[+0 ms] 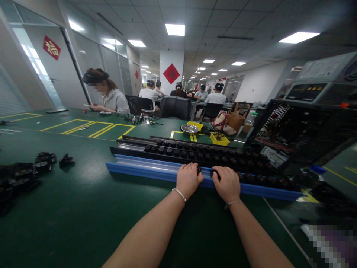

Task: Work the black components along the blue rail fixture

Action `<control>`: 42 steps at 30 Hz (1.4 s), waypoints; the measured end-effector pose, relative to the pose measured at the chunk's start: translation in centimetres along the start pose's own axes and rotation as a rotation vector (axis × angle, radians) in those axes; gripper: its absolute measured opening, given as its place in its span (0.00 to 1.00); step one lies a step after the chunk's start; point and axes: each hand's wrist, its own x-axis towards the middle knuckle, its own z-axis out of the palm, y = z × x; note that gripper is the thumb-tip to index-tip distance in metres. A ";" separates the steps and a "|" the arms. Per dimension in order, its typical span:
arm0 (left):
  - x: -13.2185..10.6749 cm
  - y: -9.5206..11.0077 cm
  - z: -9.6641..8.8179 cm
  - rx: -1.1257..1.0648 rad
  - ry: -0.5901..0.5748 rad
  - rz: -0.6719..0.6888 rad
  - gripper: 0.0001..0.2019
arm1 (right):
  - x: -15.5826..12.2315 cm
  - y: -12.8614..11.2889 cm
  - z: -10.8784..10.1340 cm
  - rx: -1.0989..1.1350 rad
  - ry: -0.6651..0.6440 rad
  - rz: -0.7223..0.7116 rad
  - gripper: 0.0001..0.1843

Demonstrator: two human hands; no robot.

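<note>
Across the green bench (83, 216), between us and its far edge, lies the blue rail (145, 169), long, straight and trough-shaped, its glossy inner face catching the light. Our left hand (188, 182) is curled over it, pinching a small black knob (199, 169) at the fingertips. Our right hand (227, 184) arches over the rail with bent fingers beside a dark piece (214, 174); we cannot tell whether it grips that. Nearer the bench's far edge run black rails (128, 152) carrying rows of round, ridged parts (175, 152), then a shiny, round metal bowl (190, 128). More black parts (22, 173) are heaped toward the bench's left edge.
</note>
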 end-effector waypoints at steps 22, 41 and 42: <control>0.4 -0.8 -1.3 0.045 -0.049 -0.009 0.11 | 0.0 0.1 0.1 0.003 0.013 -0.005 0.13; 0.4 -0.9 -2.0 0.058 -0.044 -0.063 0.12 | 0.0 0.0 0.0 -0.011 0.008 0.002 0.12; 0.4 -0.9 -2.1 0.057 -0.050 -0.068 0.12 | 0.0 0.0 0.0 -0.011 0.011 0.003 0.12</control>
